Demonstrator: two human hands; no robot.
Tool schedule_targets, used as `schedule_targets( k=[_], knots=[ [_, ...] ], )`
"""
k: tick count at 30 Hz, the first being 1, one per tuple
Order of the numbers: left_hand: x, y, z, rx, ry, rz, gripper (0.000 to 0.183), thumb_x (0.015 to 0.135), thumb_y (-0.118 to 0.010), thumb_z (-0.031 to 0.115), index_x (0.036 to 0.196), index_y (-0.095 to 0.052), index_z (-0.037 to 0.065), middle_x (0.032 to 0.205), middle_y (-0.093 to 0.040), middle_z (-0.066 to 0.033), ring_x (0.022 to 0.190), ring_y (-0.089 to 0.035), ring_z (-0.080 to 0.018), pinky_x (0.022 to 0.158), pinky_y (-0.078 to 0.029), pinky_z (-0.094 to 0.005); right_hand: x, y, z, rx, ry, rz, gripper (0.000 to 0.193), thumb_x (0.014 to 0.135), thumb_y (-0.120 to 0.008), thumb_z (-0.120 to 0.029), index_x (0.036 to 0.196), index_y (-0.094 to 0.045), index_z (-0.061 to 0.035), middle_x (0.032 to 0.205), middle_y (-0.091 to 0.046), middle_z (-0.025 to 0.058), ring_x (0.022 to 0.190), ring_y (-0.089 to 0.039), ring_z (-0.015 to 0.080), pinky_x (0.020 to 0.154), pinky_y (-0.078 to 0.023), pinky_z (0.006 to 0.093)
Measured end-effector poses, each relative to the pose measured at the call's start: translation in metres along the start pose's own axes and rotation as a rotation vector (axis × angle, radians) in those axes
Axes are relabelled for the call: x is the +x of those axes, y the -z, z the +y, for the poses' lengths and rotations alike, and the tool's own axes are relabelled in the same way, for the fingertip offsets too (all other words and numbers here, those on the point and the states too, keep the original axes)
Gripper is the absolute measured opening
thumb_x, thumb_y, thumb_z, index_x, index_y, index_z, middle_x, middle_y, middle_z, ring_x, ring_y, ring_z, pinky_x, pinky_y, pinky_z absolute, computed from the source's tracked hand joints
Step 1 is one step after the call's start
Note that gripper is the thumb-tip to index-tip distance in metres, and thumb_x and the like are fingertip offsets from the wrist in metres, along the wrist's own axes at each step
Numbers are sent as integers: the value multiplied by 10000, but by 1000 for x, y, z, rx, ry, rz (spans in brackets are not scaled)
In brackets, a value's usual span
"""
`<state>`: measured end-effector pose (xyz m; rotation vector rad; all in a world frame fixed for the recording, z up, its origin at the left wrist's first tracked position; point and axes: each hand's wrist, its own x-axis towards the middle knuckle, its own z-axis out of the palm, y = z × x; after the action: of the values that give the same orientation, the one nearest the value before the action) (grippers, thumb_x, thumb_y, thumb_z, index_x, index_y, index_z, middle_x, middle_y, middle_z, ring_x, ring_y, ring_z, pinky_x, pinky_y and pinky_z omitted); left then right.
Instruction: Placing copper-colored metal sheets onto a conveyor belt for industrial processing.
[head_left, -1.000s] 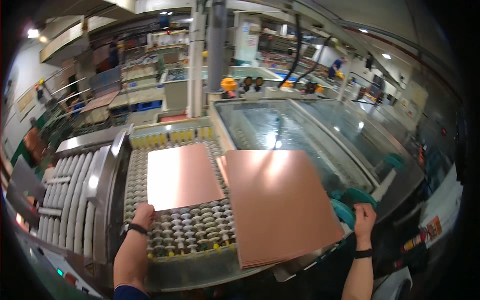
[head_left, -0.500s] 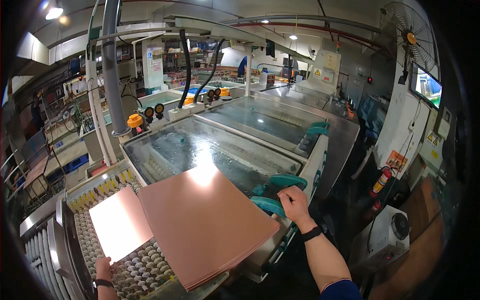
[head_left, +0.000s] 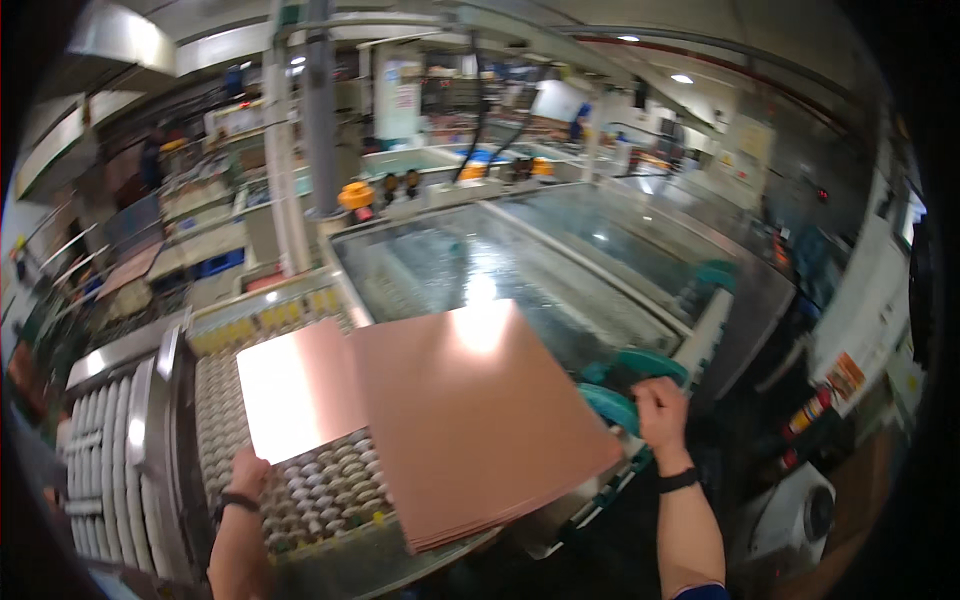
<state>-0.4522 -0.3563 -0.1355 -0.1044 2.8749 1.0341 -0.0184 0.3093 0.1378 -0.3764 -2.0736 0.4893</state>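
Note:
A single shiny copper sheet [head_left: 300, 395] lies over rows of conveyor rollers [head_left: 320, 500]. My left hand [head_left: 250, 472] is closed on its near left corner, fingers partly hidden by the wrist angle. To its right a stack of larger copper sheets [head_left: 480, 420] rests across the rollers and the glass-topped tank [head_left: 430, 260], covering part of both. Beside the stack's right corner, my right hand [head_left: 660, 405] is curled in a loose fist next to a pair of green handles [head_left: 610, 405] on the tank edge. Nothing shows in its fingers, and it seems apart from the stack.
A second covered tank [head_left: 600, 240] stands behind. At far left is a metal-framed roller section [head_left: 110, 460]. Grey and white pipes [head_left: 320, 130] rise beyond the rollers. A fire extinguisher [head_left: 808, 412] and a white boxed fan unit [head_left: 795, 525] stand at right.
The whole view has swung left, so everything sits further right in the picture. My left hand stays at the sheet's corner; my right hand stays beside the green handles, fingers still curled.

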Motion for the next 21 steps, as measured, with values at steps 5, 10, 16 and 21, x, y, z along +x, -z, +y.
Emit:
schedule_targets(
  k=[5,10,16,21],
  knots=[
    [-42,12,79,-156,181,-102,241,735,-729,82,964,-734,5,764,-706,-163,644,-682,-262,564,-518,-403,-4,8,-1,30,-7,6,113,889,-595,-65,836,-662,10,814,-665,139,781,-631,299,721,-491,376],
    [-54,19,94,-163,209,-61,215,709,-758,86,897,-734,-16,735,-700,-153,608,-668,-274,544,-514,-411,-6,4,2,52,-72,-40,130,893,-557,-56,842,-640,29,832,-649,133,773,-620,262,716,-477,349],
    [-58,11,107,-231,240,-50,230,693,-776,112,875,-729,-20,768,-711,-184,662,-698,-310,586,-539,-419,-8,5,3,69,-108,-46,133,896,-552,-53,839,-629,39,842,-650,124,769,-609,237,718,-472,337],
    [-60,14,122,-350,216,-139,207,754,-745,118,852,-668,-47,658,-630,-126,527,-590,-246,479,-440,-406,-7,8,5,60,-107,-41,139,898,-555,-57,837,-633,40,839,-653,130,780,-620,247,725,-477,338]
  ],
)
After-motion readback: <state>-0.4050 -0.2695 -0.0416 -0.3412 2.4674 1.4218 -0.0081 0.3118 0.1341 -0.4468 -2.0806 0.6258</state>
